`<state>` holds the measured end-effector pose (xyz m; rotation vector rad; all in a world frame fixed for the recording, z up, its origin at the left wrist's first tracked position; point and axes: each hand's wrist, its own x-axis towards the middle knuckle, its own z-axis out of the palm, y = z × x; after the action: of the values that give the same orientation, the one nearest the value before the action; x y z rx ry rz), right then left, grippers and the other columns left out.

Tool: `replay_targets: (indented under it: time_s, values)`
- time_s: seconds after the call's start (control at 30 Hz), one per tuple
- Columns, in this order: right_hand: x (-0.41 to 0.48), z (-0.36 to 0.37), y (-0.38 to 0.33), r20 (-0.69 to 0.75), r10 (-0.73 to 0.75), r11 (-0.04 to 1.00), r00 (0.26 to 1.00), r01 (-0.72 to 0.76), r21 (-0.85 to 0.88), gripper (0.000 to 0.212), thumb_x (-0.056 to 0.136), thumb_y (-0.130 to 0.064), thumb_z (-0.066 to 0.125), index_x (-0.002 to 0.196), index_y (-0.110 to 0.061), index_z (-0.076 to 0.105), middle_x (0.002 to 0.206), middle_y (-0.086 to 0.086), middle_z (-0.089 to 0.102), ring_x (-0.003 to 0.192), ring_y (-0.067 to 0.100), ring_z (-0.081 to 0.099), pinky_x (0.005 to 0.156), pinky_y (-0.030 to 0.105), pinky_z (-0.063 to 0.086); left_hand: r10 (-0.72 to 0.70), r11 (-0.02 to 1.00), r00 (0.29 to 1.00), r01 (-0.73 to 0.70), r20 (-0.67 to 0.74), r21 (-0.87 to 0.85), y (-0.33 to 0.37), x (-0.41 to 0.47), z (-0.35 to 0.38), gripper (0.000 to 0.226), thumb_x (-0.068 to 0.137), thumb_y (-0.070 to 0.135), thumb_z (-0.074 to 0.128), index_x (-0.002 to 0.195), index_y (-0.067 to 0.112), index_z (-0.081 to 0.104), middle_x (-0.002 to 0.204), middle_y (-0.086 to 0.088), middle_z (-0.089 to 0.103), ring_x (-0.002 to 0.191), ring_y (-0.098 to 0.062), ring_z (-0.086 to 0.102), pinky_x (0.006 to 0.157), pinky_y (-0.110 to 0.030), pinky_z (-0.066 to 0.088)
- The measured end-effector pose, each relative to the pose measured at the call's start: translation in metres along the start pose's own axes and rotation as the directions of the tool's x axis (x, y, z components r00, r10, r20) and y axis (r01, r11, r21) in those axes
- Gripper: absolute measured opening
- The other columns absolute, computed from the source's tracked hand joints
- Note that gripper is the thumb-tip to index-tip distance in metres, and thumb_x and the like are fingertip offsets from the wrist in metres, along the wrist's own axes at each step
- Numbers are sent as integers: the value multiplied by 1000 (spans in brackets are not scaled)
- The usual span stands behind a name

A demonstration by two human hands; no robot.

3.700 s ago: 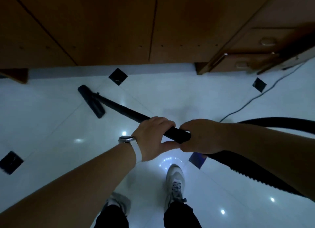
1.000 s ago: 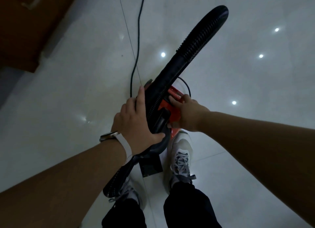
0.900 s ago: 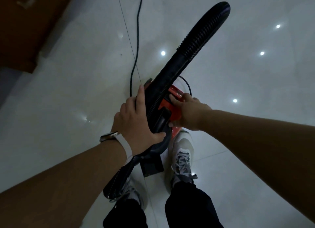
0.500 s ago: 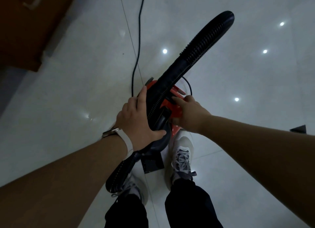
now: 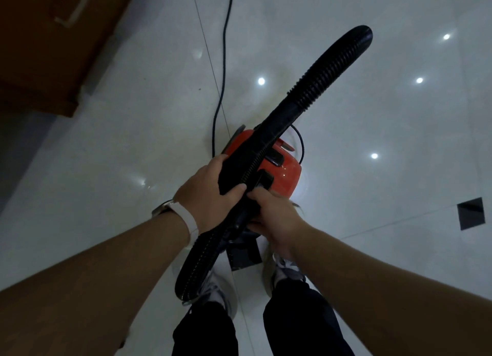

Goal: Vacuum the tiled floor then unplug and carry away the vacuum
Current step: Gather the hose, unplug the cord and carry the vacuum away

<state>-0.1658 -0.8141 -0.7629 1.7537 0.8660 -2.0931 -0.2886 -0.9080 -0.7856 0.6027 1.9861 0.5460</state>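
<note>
Vacuum (image 5: 282, 169) beside cabinet (image 5: 53, 49) edge; both hands gripping hose (image 5: 314, 89).

1. Power cord (image 5: 223, 62): leaves the top edge; plug unseen.
2. Vacuum body (image 5: 286, 169): largely covered by the hose (image 5: 314, 89) and both hands.
3. Right hand (image 5: 274, 217): fingers tucked beneath hose, grip indeterminate.
4. Cabinet (image 5: 53, 36): cropped at left edge.

Head camera, steep downward view, floor (image 5: 111, 169) near

Red vacuum (image 5: 286, 173), black ribbed hose (image 5: 323, 74), white glossy floor (image 5: 133, 148).
</note>
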Motion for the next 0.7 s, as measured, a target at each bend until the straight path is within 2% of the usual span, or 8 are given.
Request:
replay_targets:
  time_s: [0.07,0.13,0.23,0.33,0.4,0.47,0.6,0.7]
  values:
    - [3,9,4,26,20,994,999,-23,109,26,95,-19,58,118,-10,65,104,15,77,86,27,74,74,39,62,-71,997,997,72,27,-17,-2,-1,-5,49,84,56,60,124,33,45,101,11,63,84,-8,63,75,-33,56]
    - [6,15,7,3,45,982,999,-44,182,30,92,-20,60,119,-9,65,99,15,75,84,29,73,72,43,61,-129,991,991,130,32,-42,-2,-2,-7,43,83,58,61,115,31,49,95,11,63,80,-8,63,73,-34,56]
    - [5,18,7,-15,55,968,998,-50,245,32,91,-19,61,121,-7,65,94,16,72,79,28,71,68,39,60,-142,989,989,144,51,-36,0,-5,-8,39,86,58,57,110,30,45,91,9,63,78,-10,64,71,-33,55]
    - [-2,15,2,-43,32,961,999,-19,277,33,90,-17,61,121,-5,64,80,11,61,63,21,60,60,34,54,-74,997,996,75,46,-18,10,-11,-8,37,88,59,53,112,35,37,93,10,63,79,-11,64,72,-35,56]
    - [-14,14,-3,-51,7,955,999,8,297,30,90,-16,62,118,-5,65,79,12,61,66,25,60,64,37,55,-11,1000,1000,11,11,3,21,-18,-10,42,88,60,52,118,36,36,95,11,64,80,-12,65,71,-34,55]
    - [-35,13,-8,-40,-17,950,999,29,311,26,91,-15,63,115,-6,67,87,17,66,77,31,63,72,42,57,29,1000,1000,-29,-6,1,36,-27,-13,44,88,59,51,122,35,37,96,12,64,79,-11,65,68,-32,55]
    - [-89,9,-23,-16,-78,936,997,79,343,19,92,-12,64,109,-7,69,86,16,74,72,28,71,65,37,61,53,996,999,-53,-7,-66,69,-49,-25,38,88,58,54,117,39,38,93,14,65,79,-9,65,68,-35,56]
    - [-126,5,-42,-42,-107,935,993,115,336,19,91,-11,66,109,-7,70,84,16,73,73,29,69,67,38,60,90,986,996,-92,-23,-138,98,-68,-41,37,87,58,55,116,39,41,91,15,66,79,-6,66,69,-37,57]
